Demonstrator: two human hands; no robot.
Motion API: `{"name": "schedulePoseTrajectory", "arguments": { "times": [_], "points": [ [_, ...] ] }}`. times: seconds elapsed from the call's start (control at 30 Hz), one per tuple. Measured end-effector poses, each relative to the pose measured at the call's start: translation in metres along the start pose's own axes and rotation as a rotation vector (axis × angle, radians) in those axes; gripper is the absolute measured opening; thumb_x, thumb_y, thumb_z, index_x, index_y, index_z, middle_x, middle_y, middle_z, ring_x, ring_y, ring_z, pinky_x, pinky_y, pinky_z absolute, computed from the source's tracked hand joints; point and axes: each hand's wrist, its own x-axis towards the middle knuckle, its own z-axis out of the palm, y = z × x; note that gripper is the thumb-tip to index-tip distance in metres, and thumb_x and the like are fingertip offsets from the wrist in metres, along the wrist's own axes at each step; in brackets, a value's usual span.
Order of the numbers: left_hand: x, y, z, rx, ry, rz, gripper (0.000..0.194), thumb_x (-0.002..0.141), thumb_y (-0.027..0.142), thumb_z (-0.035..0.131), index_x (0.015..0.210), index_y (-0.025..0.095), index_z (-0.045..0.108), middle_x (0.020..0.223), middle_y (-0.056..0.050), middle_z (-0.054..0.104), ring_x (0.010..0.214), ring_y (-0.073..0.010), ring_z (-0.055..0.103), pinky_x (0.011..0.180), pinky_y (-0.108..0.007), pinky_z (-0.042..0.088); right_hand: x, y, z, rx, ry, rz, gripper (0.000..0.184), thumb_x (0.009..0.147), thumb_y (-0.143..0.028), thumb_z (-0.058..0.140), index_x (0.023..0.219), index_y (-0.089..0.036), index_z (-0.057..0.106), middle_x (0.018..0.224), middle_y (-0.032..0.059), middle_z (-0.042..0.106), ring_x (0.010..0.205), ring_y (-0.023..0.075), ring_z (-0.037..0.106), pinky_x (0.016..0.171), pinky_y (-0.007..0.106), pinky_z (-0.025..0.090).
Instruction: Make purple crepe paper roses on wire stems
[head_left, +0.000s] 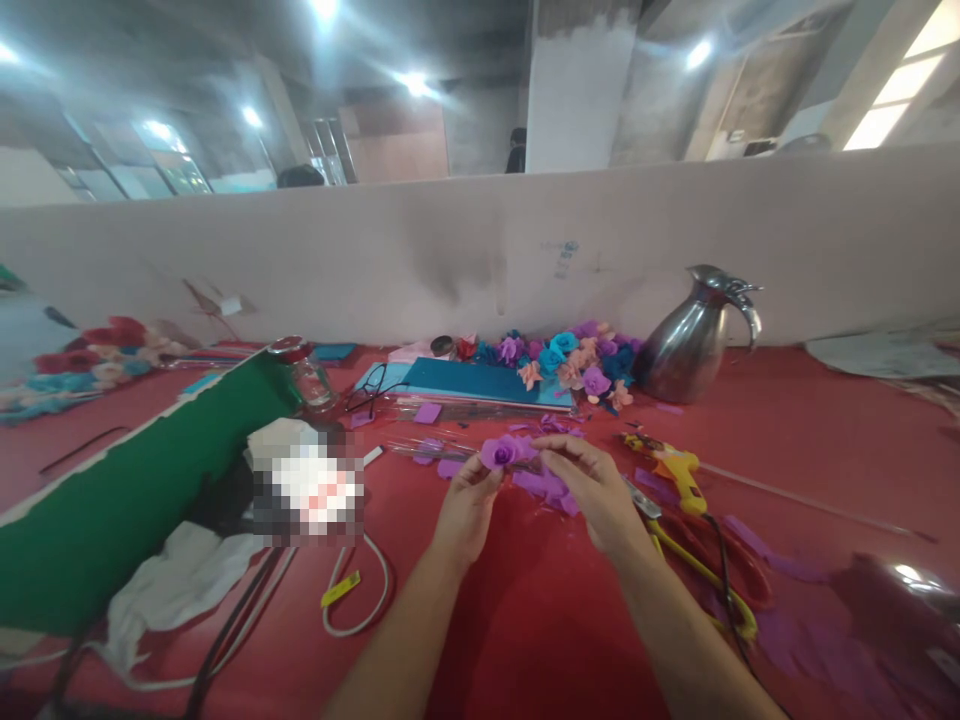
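Both my hands are on one small purple paper flower right now, held up over the shiny red tabletop, pretty much dead centre in the head view. My left hand has its left side pinched between thumb and fingers, and my right hand is pinching at the petals on the right edge. The fingers hide some of it, so I can't tell exactly how much of the flower each one has.

Loose purple paper pieces are scattered just beyond and between the hands. Past those there's a flat dark blue sheet on top of some lighter blue stuff, and right beside it a heap of blue, purple and peach paper flowers. A shiny metal jug with a curved handle stands upright to the right of the heap.

Off to the right of my right hand I've got a yellow glue gun lying on its side, with red and yellow tool handles nearer to me and a black cord running across them.

Over on the left there's a long green panel, a clear glass jar with a red lid by its far end, crumpled white material, and a looped white cable with a yellow tag. One patch over there is pixelated, so no clue what it is.
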Motion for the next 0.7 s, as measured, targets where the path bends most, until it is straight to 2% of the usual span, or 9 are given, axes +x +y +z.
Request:
{"name": "schedulePoseTrajectory", "arguments": {
  "times": [0.07,0.13,0.23,0.3,0.33,0.4,0.53,0.63,0.7],
  "points": [
    [-0.001,0.001,0.0,0.008,-0.024,-0.002,0.021,0.063,0.023,0.081,0.081,0.02,0.071,0.082,-0.001,0.071,0.084,-0.0148,0.062,0.089,-0.031,0.043,-0.001,0.001,0.001,0.02,0.008,0.0,0.02,0.074,-0.035,0.066,0.086,-0.02,0.072,0.082,0.0046,0.072,0.076,0.0185,0.064,0.071,0.03,0.048],
    [-0.001,0.001,0.0,-0.006,-0.014,-0.002,0.022,0.063,0.023,0.082,0.081,0.02,0.071,0.079,0.0,0.071,0.082,-0.0147,0.062,0.088,-0.031,0.043,0.0,0.006,-0.002,-0.069,-0.007,-0.026,0.017,0.076,-0.033,0.063,0.085,-0.02,0.071,0.079,0.0035,0.071,0.071,0.0173,0.063,0.068,0.029,0.046],
    [0.0,0.0,0.0,-0.042,0.025,-0.002,0.027,0.06,0.021,0.083,0.084,0.021,0.071,0.076,0.001,0.07,0.08,-0.0134,0.062,0.087,-0.029,0.043,0.003,0.014,-0.007,-0.429,-0.047,-0.079,0.015,0.079,-0.028,0.058,0.073,-0.022,0.071,0.07,0.0031,0.07,0.068,0.0191,0.061,0.066,0.031,0.043],
    [0.0,0.0,0.0,-0.051,0.043,-0.007,0.031,0.059,0.02,0.084,0.088,0.021,0.071,0.077,0.001,0.07,0.079,-0.0126,0.062,0.087,-0.028,0.043,0.004,0.016,-0.009,-0.667,0.021,-0.145,0.018,0.078,-0.025,0.059,0.064,-0.024,0.07,0.072,0.005,0.07,0.079,0.0233,0.062,0.073,0.035,0.042],
    [0.0,0.0,0.0,-0.047,0.045,-0.007,0.032,0.059,0.02,0.084,0.089,0.021,0.071,0.078,0.001,0.071,0.079,-0.0126,0.062,0.087,-0.028,0.043,0.004,0.015,-0.009,-0.716,0.065,-0.185,0.018,0.078,-0.024,0.059,0.065,-0.024,0.071,0.077,0.0058,0.071,0.086,0.0251,0.061,0.077,0.036,0.042],
    [0.0,0.001,0.0,-0.029,0.039,0.0,0.032,0.06,0.02,0.083,0.09,0.021,0.071,0.08,0.0,0.071,0.08,-0.0134,0.063,0.087,-0.029,0.043,0.004,0.013,-0.008,-0.648,0.11,-0.226,0.017,0.08,-0.025,0.058,0.074,-0.024,0.073,0.084,0.0062,0.072,0.09,0.0253,0.061,0.08,0.037,0.042],
    [0.001,0.001,-0.002,0.027,0.024,0.018,0.025,0.062,0.021,0.082,0.085,0.021,0.072,0.078,-0.001,0.071,0.08,-0.0152,0.063,0.085,-0.03,0.043,0.004,0.013,-0.003,-0.353,0.065,-0.137,0.022,0.084,-0.034,0.055,0.085,-0.021,0.073,0.076,0.0045,0.071,0.072,0.0208,0.063,0.071,0.033,0.046],
    [0.002,0.001,-0.003,0.074,0.014,0.026,0.021,0.063,0.023,0.081,0.083,0.02,0.072,0.081,-0.002,0.071,0.084,-0.0173,0.063,0.087,-0.032,0.043,0.004,0.014,0.001,-0.283,0.097,-0.124,0.02,0.081,-0.033,0.058,0.086,-0.021,0.074,0.085,0.0056,0.073,0.081,0.0226,0.065,0.076,0.034,0.047],
    [0.003,0.0,-0.004,0.107,0.0,0.031,0.02,0.065,0.023,0.079,0.083,0.019,0.073,0.084,-0.003,0.072,0.088,-0.0191,0.063,0.089,-0.033,0.042,0.003,0.012,0.003,-0.226,0.069,-0.12,0.021,0.081,-0.034,0.058,0.087,-0.021,0.073,0.089,0.0063,0.074,0.084,0.023,0.066,0.077,0.034,0.048]
  ]
}}
